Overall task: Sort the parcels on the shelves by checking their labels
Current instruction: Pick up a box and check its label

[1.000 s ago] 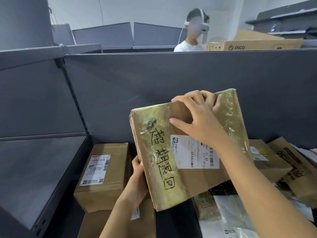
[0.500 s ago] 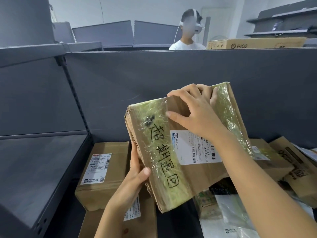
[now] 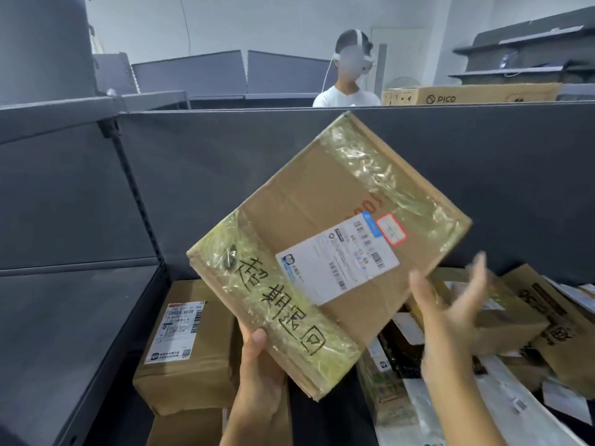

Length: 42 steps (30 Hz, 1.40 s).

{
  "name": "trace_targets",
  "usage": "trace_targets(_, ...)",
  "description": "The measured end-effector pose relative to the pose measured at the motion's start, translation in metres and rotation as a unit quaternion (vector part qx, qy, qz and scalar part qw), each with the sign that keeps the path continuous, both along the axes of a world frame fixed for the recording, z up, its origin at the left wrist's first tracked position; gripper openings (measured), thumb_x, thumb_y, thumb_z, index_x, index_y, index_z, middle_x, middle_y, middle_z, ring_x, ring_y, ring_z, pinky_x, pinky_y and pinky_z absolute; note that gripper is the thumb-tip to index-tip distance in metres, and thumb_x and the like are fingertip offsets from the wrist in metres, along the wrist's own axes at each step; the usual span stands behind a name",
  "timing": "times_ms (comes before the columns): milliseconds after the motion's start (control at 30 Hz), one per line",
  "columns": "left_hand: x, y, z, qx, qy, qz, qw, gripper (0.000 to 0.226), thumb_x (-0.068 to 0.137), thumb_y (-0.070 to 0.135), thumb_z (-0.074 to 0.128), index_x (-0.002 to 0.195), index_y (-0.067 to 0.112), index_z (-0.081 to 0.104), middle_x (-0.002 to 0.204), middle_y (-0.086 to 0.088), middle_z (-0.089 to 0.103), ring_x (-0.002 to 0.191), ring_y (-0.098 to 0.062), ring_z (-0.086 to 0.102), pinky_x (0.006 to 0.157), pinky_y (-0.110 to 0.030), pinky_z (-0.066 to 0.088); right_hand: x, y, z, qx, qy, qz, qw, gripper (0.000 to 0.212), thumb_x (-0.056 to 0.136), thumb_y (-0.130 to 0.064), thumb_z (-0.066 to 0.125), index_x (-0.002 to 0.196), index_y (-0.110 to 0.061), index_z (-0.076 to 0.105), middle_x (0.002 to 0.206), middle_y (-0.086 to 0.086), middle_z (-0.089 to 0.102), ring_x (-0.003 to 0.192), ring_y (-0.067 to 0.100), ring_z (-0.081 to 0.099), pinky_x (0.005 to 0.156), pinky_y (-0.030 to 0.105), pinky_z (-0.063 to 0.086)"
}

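Brown cardboard parcel with yellowed tape and white label (image 3: 322, 226), held aloft at frame centre, long axis tilted lower left to upper right: left hand (image 3: 260, 378) grasps its lower-left corner, while right hand (image 3: 450, 320), fingers (image 3: 476, 281) released and spread, hovers just beside its lower-right edge.

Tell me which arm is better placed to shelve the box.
Left: the left grip holds the box by its lower corner, beside the shelf; the right grip is open and holds nothing.
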<state>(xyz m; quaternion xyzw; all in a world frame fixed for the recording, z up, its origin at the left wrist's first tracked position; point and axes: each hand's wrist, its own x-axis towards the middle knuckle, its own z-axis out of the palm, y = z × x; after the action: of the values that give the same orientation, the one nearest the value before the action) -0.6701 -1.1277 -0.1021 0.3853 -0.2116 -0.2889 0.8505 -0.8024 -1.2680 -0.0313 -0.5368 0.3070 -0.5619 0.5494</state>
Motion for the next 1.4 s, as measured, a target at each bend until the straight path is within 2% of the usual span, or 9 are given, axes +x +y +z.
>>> trace_targets(167, -0.023, -0.007, -0.001, -0.018, 0.031, -0.026, 0.999, 0.114, 0.033, 0.059, 0.086, 0.129, 0.012, 0.048, 0.106, -0.008, 0.071, 0.096, -0.023, 0.070, 0.069, -0.031, 0.058, 0.007, 0.016, -0.057, 0.213, -0.127, 0.347, 0.904, 0.127, 0.039, -0.050, 0.093, 0.147, -0.031, 0.028, 0.125, 0.002, 0.061, 0.103, 0.017, 0.064, 0.074, 0.029, 0.056)
trace_targets(400, -0.038, -0.008, -0.006, -0.039, 0.020, -0.046, 0.998, 0.114, 0.032, 0.061, 0.086, 0.128, 0.013, 0.047, 0.104, -0.006, 0.072, 0.096, -0.020, 0.070, 0.070, -0.028, 0.057, -0.004, 0.000, -0.053, 0.222, -0.118, 0.438, 0.863, 0.138, 0.038, -0.045, 0.095, 0.148, -0.014, 0.018, 0.117, 0.008, 0.068, 0.105, 0.022, 0.066, 0.076, 0.032, 0.056)
trace_targets(633, -0.031, 0.004, -0.005, 0.003, 0.058, -0.010, 0.998, 0.114, 0.047, 0.051, 0.088, 0.143, 0.024, 0.032, 0.140, -0.011, 0.051, 0.113, -0.025, 0.062, 0.081, -0.036, 0.056, -0.011, -0.006, -0.038, 0.162, -0.103, 0.345, 0.919, 0.124, 0.025, -0.057, 0.089, 0.132, -0.014, 0.044, 0.102, 0.001, 0.073, 0.093, 0.015, 0.070, 0.065, 0.026, 0.056)
trace_targets(767, 0.007, 0.023, 0.029, 0.013, -0.035, 0.136, 0.990, 0.084, 0.076, 0.069, 0.053, 0.148, 0.038, 0.023, 0.159, -0.001, 0.018, 0.141, -0.025, 0.029, 0.112, -0.056, 0.023, -0.043, -0.022, -0.043, 0.154, -0.065, 0.285, 0.944, 0.121, 0.023, -0.065, 0.085, 0.127, -0.013, 0.050, 0.103, 0.003, 0.073, 0.098, 0.020, 0.069, 0.065, 0.025, 0.056)
trace_targets(900, 0.002, 0.004, 0.059, 0.123, -0.233, -0.113, 0.958, 0.076, 0.059, 0.072, 0.066, 0.129, 0.048, 0.051, 0.132, 0.020, 0.057, 0.123, -0.003, 0.053, 0.102, -0.039, 0.037, -0.084, -0.021, -0.043, 0.171, -0.037, 0.269, 0.947, 0.113, 0.016, -0.066, 0.084, 0.113, -0.013, 0.057, 0.094, 0.003, 0.075, 0.086, 0.016, 0.072, 0.064, 0.028, 0.058)
trace_targets(1033, -0.021, -0.048, 0.049, 0.166, -0.317, -0.117, 0.926, 0.054, 0.067, 0.043, 0.067, 0.117, 0.051, 0.049, 0.094, 0.045, 0.062, 0.094, 0.025, 0.055, 0.104, -0.029, 0.037, -0.138, -0.021, -0.040, 0.196, -0.027, 0.185, 0.963, 0.088, 0.035, -0.068, 0.074, 0.103, -0.013, 0.062, 0.075, 0.001, 0.075, 0.066, 0.013, 0.072, 0.062, 0.035, 0.056)
trace_targets(1100, -0.051, -0.064, 0.042, 0.149, -0.271, -0.193, 0.931, 0.046, 0.078, 0.026, 0.061, 0.113, 0.055, 0.058, 0.108, 0.034, 0.065, 0.109, 0.010, 0.058, 0.095, -0.027, 0.047, -0.168, -0.018, -0.037, 0.237, -0.053, 0.139, 0.960, 0.062, 0.058, -0.062, 0.059, 0.093, -0.011, 0.070, 0.069, 0.006, 0.074, 0.059, 0.017, 0.071, 0.060, 0.037, 0.054)
trace_targets(1233, -0.107, -0.082, 0.034, 0.124, -0.301, -0.351, 0.878, 0.060, 0.085, 0.052, 0.050, 0.142, 0.044, 0.035, 0.147, 0.016, 0.042, 0.139, -0.011, 0.035, 0.112, -0.046, 0.027, -0.227, -0.001, -0.038, 0.268, -0.088, -0.004, 0.959, 0.057, 0.082, -0.052, 0.041, 0.049, -0.019, 0.074, 0.056, 0.005, 0.070, 0.046, 0.016, 0.067, 0.036, 0.021, 0.048)
trace_targets(1400, -0.172, -0.123, 0.004, 0.189, -0.275, -0.478, 0.813, 0.108, 0.057, 0.077, 0.065, 0.148, 0.034, 0.027, 0.145, 0.017, 0.040, 0.133, -0.008, 0.038, 0.113, -0.035, 0.023, -0.293, 0.044, -0.070, 0.279, -0.110, -0.153, 0.942, 0.065, 0.098, -0.042, 0.025, 0.072, -0.019, 0.079, 0.078, 0.004, 0.076, 0.068, 0.016, 0.072, 0.052, 0.022, 0.056)
